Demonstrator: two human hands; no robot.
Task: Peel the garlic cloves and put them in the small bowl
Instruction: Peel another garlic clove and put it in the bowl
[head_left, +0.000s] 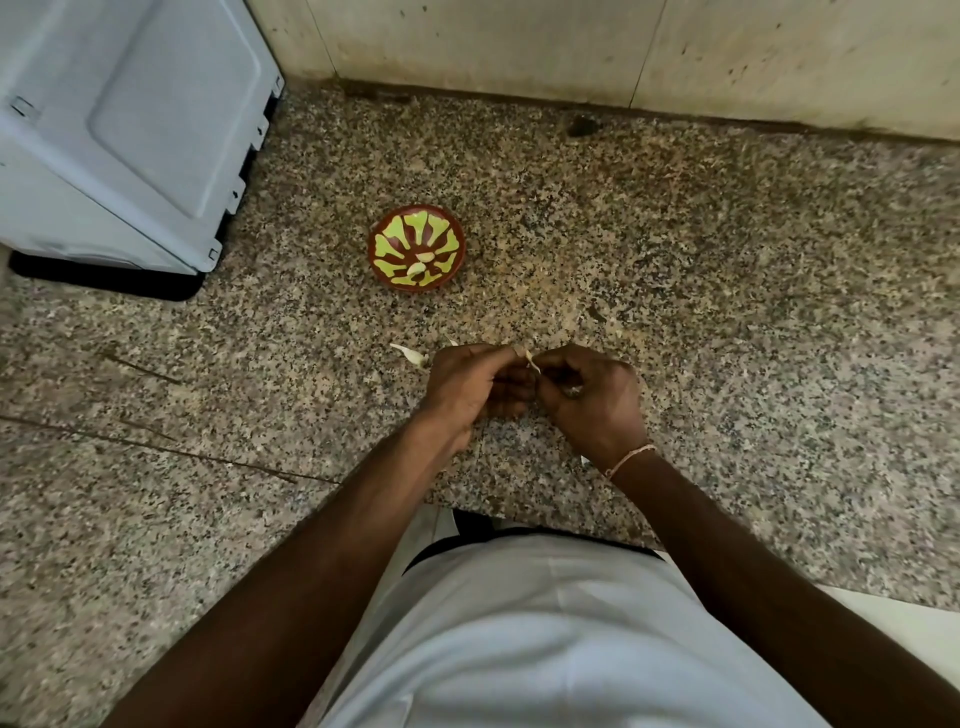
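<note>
A small red bowl (381, 260) with a green pattern sits on the granite counter (675, 249), and two peeled garlic cloves (420, 262) lie inside it. Nearer to me, my left hand (467, 382) and my right hand (592, 400) meet above the counter. Both pinch one garlic clove (530, 359) between their fingertips, and a strip of pale skin sticks out of it. The fingers hide most of the clove. An unpeeled clove or piece of skin (410, 354) lies on the counter just left of my left hand.
A large white appliance (130, 130) stands on the counter at the back left. A tiled wall (571, 47) runs along the back. The counter's front edge (545, 525) is right under my forearms. Thin cracks cross the stone at the left.
</note>
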